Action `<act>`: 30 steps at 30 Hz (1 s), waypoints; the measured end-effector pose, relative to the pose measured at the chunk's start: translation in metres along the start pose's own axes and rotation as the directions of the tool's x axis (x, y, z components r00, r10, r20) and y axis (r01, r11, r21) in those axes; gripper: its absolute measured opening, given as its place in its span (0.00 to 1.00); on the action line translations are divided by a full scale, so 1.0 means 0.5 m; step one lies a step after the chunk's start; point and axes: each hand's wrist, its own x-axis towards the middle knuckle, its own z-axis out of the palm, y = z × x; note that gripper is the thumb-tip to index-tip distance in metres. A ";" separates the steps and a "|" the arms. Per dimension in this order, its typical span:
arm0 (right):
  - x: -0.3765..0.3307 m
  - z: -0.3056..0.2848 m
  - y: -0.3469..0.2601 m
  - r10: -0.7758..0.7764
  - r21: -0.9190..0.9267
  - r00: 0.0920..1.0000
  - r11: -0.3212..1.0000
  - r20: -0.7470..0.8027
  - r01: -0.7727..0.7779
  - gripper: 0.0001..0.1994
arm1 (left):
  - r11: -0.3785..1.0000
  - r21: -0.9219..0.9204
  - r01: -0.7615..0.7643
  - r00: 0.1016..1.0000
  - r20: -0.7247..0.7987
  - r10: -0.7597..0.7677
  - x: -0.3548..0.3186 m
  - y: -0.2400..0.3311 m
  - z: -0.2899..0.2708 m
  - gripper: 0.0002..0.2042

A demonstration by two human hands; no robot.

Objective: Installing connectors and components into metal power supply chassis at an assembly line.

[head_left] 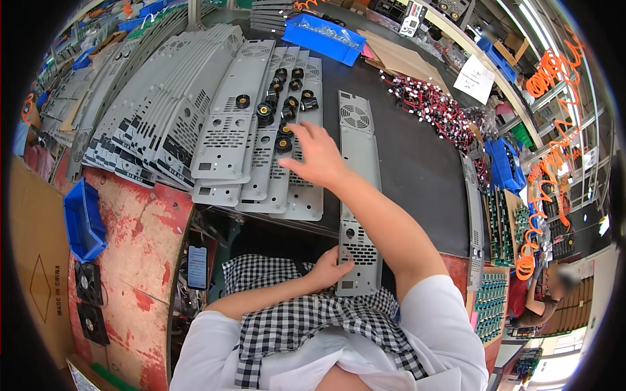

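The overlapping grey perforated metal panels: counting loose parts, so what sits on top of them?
Small round black knobs with brass centres lie scattered on the grey perforated metal panels. The right hand reaches over them and may cover some.

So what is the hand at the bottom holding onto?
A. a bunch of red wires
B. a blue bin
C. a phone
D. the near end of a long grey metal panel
D: the left hand grips the near end of the long grey metal panel at the bench edge, while the right hand reaches toward the black knobs lying on the stacked panels.
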 end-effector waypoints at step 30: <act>-0.024 -0.020 0.003 0.129 -0.111 0.964 0.981 -0.234 -0.159 0.13 | 0.991 0.091 0.095 0.973 0.202 -0.112 -0.044 0.002 -0.018 0.16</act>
